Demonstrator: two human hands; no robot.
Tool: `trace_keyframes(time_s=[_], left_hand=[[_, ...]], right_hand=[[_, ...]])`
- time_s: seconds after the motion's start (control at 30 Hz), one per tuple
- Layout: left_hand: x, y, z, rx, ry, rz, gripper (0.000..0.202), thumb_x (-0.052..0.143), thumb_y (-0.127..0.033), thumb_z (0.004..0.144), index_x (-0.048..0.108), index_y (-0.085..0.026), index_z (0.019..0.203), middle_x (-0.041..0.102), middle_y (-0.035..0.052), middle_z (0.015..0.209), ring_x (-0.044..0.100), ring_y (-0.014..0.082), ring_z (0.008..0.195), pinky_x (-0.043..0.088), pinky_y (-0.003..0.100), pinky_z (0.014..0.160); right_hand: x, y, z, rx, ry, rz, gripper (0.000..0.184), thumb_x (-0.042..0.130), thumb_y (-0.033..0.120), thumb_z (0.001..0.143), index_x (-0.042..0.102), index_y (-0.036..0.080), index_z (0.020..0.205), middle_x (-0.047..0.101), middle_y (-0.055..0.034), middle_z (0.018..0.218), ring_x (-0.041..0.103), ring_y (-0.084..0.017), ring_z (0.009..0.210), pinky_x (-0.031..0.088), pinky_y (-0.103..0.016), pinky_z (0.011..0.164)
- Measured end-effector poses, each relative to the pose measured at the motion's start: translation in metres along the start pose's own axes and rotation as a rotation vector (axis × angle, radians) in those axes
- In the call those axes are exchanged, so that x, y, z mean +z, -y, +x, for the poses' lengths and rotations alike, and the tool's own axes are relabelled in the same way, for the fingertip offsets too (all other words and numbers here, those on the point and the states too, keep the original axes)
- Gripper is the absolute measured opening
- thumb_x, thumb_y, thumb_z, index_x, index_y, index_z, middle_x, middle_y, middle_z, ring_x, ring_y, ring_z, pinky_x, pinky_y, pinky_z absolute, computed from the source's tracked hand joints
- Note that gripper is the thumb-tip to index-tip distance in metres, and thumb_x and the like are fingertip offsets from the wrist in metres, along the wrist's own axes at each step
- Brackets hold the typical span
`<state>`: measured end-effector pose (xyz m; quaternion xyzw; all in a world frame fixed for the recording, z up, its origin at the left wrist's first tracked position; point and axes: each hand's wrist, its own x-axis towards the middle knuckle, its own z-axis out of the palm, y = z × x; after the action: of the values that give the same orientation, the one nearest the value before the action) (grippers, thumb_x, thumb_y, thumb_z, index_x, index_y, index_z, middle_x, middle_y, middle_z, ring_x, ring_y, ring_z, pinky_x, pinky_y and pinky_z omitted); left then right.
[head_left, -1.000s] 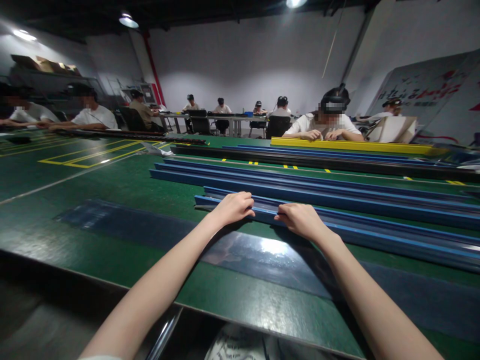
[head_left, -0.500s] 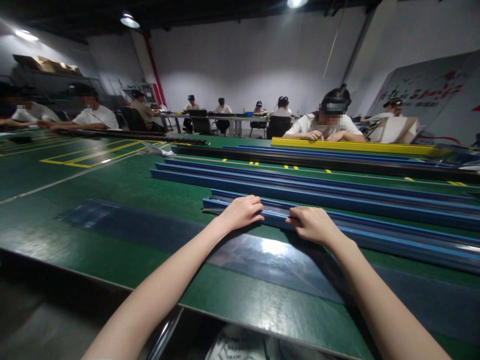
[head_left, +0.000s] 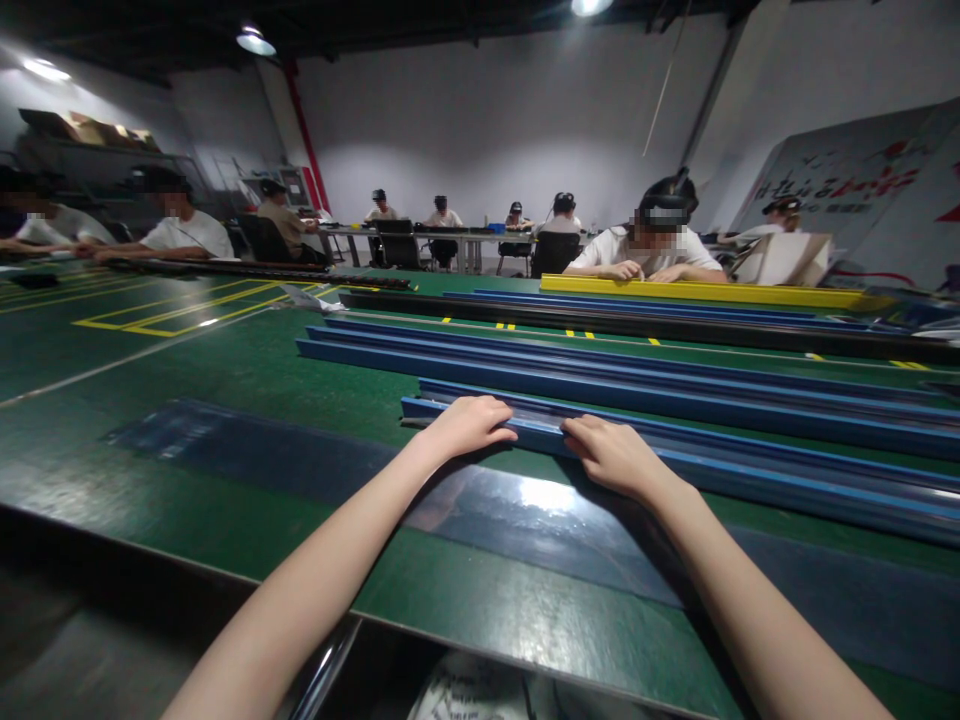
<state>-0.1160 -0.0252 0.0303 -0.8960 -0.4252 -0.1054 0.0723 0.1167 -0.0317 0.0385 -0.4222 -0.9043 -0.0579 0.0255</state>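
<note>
Set back from the near edge of the green work surface [head_left: 225, 370], the nearest blue U-channel [head_left: 750, 475] lies lengthwise, open side up. This orientation presumably leaves both upright walls accessible from the operator's side. The left hand [head_left: 474, 422] grasps the near wall close to the channel's left end, fingers over the top and thumb outside. The right hand [head_left: 604, 450] touches the same wall with its fingertips; whether it pinches the wall cannot be determined. The spacing of the hands probably steadies the section between them.

Relative to the hands, the channel lies directly at the fingertips: a short section is exposed between them, and the remainder runs past the right hand toward the right edge of the surface. Between the channel and the near edge, a dark flat strip [head_left: 525, 510] lies on the surface, possibly as protection. Toward the far edge, a second blue channel [head_left: 600, 388] lies roughly parallel and apart, likely to leave handling clearance.
</note>
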Motion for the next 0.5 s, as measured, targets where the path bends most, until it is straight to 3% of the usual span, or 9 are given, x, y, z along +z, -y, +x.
trace_keyframes(time_s=[0.3,0.5], left_hand=[[-0.001,0.001,-0.001,0.001,0.005,-0.002,0.028,0.046,-0.041,0.086,0.059,-0.019,0.095,0.063,0.0049,0.097,0.057,0.0175,0.095,0.042,0.026,0.081],[-0.010,0.001,-0.002,-0.033,0.051,0.051,0.028,0.048,-0.042,0.084,0.061,-0.018,0.089,0.063,0.0049,0.096,0.057,0.0177,0.092,0.042,0.025,0.077]], right_hand=[[0.007,-0.006,0.002,-0.066,-0.052,0.056,0.031,0.032,0.017,0.087,0.054,0.016,0.108,0.059,-0.0107,0.109,0.052,-0.019,0.100,0.039,-0.027,0.076],[0.009,-0.005,0.003,-0.081,-0.087,0.061,0.031,0.036,0.031,0.089,0.056,0.015,0.105,0.060,-0.0123,0.105,0.053,-0.021,0.100,0.040,-0.029,0.078]])
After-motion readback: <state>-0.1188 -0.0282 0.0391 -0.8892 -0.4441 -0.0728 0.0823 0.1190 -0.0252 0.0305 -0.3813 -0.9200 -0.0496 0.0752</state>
